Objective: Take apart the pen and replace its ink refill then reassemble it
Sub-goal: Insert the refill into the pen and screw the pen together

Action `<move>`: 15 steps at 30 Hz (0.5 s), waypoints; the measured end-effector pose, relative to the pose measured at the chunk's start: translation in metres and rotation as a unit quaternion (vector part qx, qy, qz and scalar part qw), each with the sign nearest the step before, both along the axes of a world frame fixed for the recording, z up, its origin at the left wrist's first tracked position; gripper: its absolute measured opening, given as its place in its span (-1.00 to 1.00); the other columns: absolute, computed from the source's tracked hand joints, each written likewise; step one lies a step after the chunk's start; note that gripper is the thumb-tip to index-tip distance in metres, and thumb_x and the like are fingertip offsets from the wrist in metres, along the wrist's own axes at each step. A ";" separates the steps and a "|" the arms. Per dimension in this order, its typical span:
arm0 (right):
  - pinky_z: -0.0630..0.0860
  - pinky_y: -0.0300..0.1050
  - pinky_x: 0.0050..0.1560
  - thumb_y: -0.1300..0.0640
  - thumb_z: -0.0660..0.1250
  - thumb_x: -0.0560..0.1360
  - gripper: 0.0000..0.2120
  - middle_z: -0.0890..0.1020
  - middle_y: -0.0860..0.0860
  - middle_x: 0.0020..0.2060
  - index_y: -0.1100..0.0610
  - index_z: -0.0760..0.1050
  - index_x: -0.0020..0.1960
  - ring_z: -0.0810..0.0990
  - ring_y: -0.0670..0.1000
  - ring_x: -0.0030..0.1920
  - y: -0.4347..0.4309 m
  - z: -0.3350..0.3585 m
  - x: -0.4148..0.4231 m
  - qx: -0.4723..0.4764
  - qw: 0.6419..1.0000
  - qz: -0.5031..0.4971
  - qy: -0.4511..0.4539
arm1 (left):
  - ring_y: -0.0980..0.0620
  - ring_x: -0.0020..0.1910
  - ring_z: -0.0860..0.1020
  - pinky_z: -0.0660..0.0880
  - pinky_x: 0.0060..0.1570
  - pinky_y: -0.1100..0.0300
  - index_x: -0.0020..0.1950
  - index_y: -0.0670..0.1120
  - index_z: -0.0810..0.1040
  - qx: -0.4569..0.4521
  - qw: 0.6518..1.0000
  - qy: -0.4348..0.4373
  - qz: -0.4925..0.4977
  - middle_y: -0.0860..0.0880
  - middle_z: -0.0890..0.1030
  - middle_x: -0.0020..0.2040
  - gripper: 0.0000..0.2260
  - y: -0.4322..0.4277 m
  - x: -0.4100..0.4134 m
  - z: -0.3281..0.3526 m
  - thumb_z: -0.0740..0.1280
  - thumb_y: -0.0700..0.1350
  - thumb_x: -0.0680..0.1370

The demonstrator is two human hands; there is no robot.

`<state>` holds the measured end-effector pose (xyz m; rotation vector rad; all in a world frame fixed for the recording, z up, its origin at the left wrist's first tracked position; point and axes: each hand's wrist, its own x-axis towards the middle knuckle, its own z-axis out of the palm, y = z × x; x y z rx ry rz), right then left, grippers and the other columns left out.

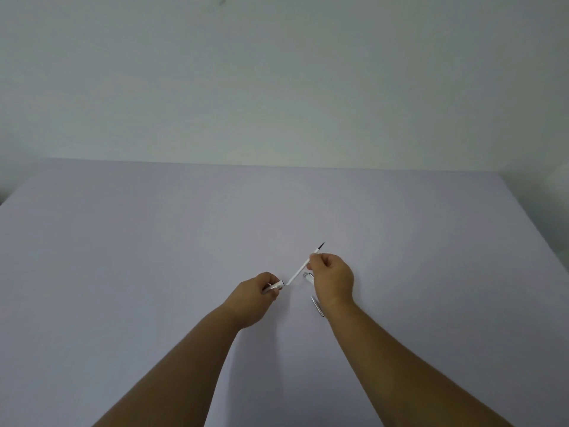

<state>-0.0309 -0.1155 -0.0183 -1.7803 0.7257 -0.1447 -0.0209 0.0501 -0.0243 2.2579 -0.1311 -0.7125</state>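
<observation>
While the left hand (257,295) grips the pen barrel (274,286), the right hand (334,280) pinches the ink refill (298,272), dark tip toward 1 o'clock.

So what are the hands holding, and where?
Right hand pinches the ink refill near its middle; left hand grips the pen barrel near its open end.

Centre frame on table (154,257): barrel (273,286) left, refill (300,269) right; two loose parts (317,306) below right of refill.
</observation>
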 end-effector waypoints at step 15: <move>0.50 -0.04 -0.16 0.06 0.29 0.48 -0.82 0.60 -0.09 -0.36 0.08 0.56 -0.26 0.47 -0.08 -0.35 -0.015 0.011 -0.020 0.086 0.995 -0.054 -0.003 | 0.04 -0.20 0.51 0.47 -0.19 0.26 -0.06 0.11 0.50 -0.072 0.997 0.006 0.000 0.11 0.58 -0.17 -0.86 -0.023 -0.008 0.015 0.18 -0.07 0.60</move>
